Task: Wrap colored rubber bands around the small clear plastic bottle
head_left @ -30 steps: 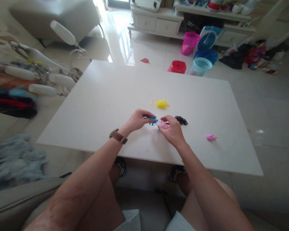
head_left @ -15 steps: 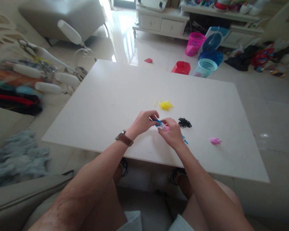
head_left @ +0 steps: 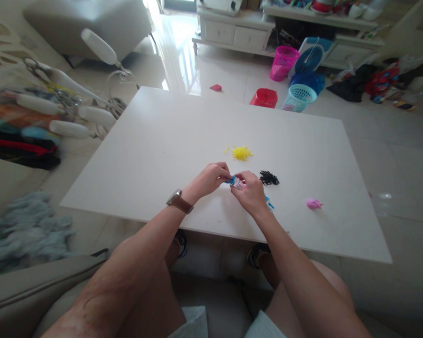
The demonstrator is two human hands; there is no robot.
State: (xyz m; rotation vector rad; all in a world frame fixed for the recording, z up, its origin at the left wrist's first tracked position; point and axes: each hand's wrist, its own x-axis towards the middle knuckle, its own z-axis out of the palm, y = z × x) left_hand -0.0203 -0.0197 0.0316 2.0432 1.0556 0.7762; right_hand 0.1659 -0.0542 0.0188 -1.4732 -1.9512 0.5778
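both hands pinched on blue bands over white table

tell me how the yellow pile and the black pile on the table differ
Colour: the yellow pile is bright yellow, the black pile black. Place: the yellow pile lies farther from the person; the black pile nearer, beside the right hand. Spread: the yellow pile has a stray bit off to its left; the black pile looks like one clump. Both are small loose heaps on the white table, untouched.
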